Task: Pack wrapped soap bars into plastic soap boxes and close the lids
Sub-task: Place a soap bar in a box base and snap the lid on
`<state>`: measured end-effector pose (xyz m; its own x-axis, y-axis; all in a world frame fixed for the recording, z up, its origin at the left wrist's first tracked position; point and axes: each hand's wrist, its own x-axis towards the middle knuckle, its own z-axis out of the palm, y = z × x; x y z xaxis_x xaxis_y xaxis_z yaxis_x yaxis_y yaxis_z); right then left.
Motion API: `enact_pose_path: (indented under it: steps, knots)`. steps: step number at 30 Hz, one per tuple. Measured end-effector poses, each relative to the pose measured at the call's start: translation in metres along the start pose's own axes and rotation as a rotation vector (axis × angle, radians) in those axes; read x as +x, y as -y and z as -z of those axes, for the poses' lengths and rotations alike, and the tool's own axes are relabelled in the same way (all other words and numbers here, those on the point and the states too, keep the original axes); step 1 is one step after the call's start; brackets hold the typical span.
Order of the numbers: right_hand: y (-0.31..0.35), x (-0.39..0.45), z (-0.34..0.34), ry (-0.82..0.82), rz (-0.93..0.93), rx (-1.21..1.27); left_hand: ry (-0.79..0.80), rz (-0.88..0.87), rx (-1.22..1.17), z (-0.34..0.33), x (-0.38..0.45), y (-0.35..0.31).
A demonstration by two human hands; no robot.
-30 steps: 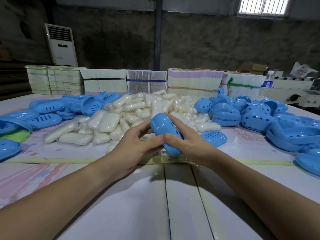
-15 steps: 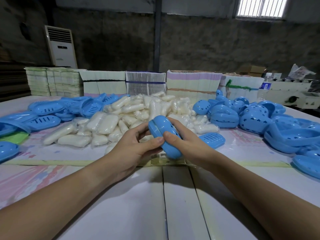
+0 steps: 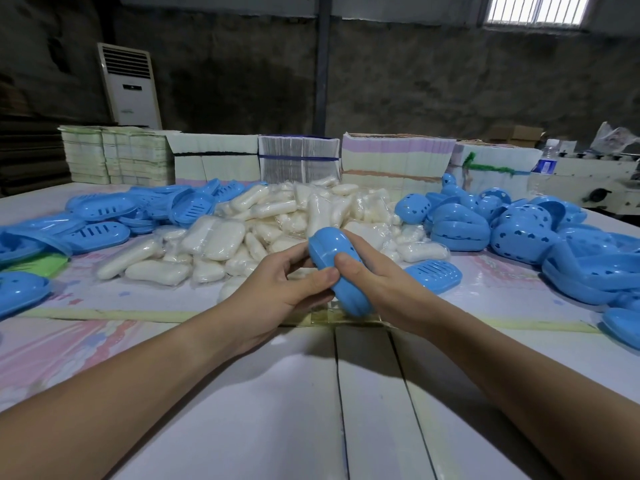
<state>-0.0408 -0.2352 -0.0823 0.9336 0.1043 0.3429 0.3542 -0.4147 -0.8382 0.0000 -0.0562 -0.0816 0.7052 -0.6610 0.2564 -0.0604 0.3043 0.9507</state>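
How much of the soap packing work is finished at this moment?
Done: closed boxes piled on the right. In hand: the left hand and right hand press one blue soap box shut. Left: a big heap of wrapped soap bars, with many empty lids.

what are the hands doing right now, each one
Left hand: closed on the blue soap box, thumb pressed on its near edge.
Right hand: closed on the same box, thumb on top, fingers behind.
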Motion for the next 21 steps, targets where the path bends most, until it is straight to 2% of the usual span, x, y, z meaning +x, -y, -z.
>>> enact_pose_path:
  steps: [7,13,18,21]
  knots:
    - [0.004,-0.002,0.0,0.051,-0.046,-0.142,0.01,0.019,0.053,0.002,-0.003,0.0]
    - [-0.002,0.002,-0.002,-0.009,-0.074,-0.003,-0.072,0.027,-0.046,-0.003,0.002,0.003]
    - [-0.001,-0.002,0.007,0.138,-0.066,-0.015,-0.081,0.035,-0.034,-0.002,0.004,0.003]
    - [0.0,-0.006,0.008,0.112,-0.053,-0.126,-0.118,0.039,0.034,-0.003,0.004,0.006]
